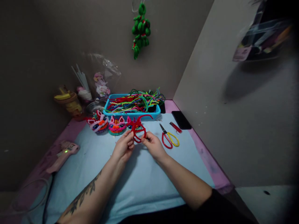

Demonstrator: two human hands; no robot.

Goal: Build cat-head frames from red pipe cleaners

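Between my two hands is a red pipe cleaner (139,140) bent into a ring with strands across it; one loose end curls up and to the right. My left hand (124,145) pinches the ring's left side. On its lower right side, the thumb and fingers of my right hand (154,146) are closed on it. Just behind the ring stand small pipe-cleaner animal heads: a pink and teal one (117,127), a white and pink one (98,123) to its left, and a red one (130,122) partly hidden by the ring.
A blue basket (132,116) heaped with coloured pipe cleaners stands at the back. To the right lie scissors (168,140), a red cutter (175,127) and a black phone (181,120). A pink glue gun (63,155) with a lit green light rests at left, its cord trailing forward.
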